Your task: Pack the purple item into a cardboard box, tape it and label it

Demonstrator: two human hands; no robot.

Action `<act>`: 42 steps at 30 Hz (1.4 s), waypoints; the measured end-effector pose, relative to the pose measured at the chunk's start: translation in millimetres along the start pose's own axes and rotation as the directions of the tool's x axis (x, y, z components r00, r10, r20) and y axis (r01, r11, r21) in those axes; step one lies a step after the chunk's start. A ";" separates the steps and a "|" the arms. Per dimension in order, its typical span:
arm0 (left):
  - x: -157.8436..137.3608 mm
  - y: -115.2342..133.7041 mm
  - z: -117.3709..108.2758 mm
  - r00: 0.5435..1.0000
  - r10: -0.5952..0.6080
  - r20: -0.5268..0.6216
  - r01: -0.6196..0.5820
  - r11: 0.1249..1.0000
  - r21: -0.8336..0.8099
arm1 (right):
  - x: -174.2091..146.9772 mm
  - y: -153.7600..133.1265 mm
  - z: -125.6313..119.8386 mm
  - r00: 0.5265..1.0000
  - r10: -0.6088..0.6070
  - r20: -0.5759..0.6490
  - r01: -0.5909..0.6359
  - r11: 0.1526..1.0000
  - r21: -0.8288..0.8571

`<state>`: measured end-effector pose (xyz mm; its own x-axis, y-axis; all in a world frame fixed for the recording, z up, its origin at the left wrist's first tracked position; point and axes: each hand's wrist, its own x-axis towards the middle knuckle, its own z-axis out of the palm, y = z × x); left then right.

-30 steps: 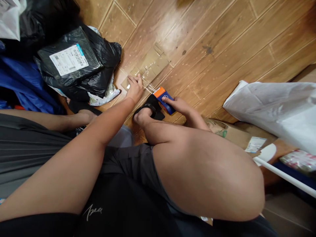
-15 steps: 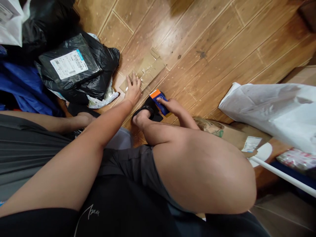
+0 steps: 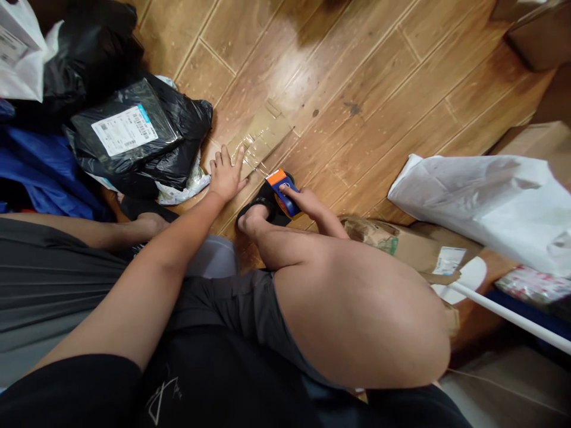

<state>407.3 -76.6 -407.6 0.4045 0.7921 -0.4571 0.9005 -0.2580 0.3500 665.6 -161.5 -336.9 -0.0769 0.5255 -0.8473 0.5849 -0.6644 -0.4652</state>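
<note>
A flat, narrow piece of brown cardboard (image 3: pixel 267 134) lies on the floor, with shiny clear tape across it. My left hand (image 3: pixel 226 175) is at its near left end, palm down with the fingers spread; whether it presses on the cardboard or the floor I cannot tell. In my right hand (image 3: pixel 304 201) is a small blue and orange box (image 3: pixel 284 191), gripped with the thumb on top. It is over my sandalled foot (image 3: pixel 256 215), close to the cardboard's near end. The fingers beneath the box are hidden.
Black plastic-wrapped parcels (image 3: pixel 129 131) are piled at the left beside blue fabric (image 3: pixel 44 160). To the right stand a white bag (image 3: pixel 482 196), a brown paper package (image 3: pixel 410 246) and a white pole (image 3: pixel 513 315). Cardboard boxes (image 3: pixel 542 35) sit at the far right.
My left hand has slid left and back toward me, off the cardboard's middle to its edge. My right hand still grips the box, tilted slightly differently. The camera view has shifted a little.
</note>
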 end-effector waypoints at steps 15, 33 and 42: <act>26.0 -40.7 -13.1 0.998 0.028 -0.057 -0.045 0.940 -0.338 | 20.9 -19.5 -28.5 0.994 -0.019 -0.109 0.035 0.988 0.148; 38.1 -72.7 -25.1 0.997 0.071 0.035 -0.050 0.907 -0.418 | -0.8 4.7 -52.3 0.994 -0.042 0.097 0.020 0.976 0.217; 45.1 -85.3 -25.9 0.998 0.054 0.032 -0.029 0.856 -0.516 | 1.8 33.5 -60.8 0.977 0.206 -0.056 -0.213 0.929 -0.303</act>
<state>344.7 -4.6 -436.8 0.4573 0.7588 -0.4638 0.6765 0.0417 0.7352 734.1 -150.5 -338.5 0.0908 0.4067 -0.9090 0.8042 -0.5683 -0.1740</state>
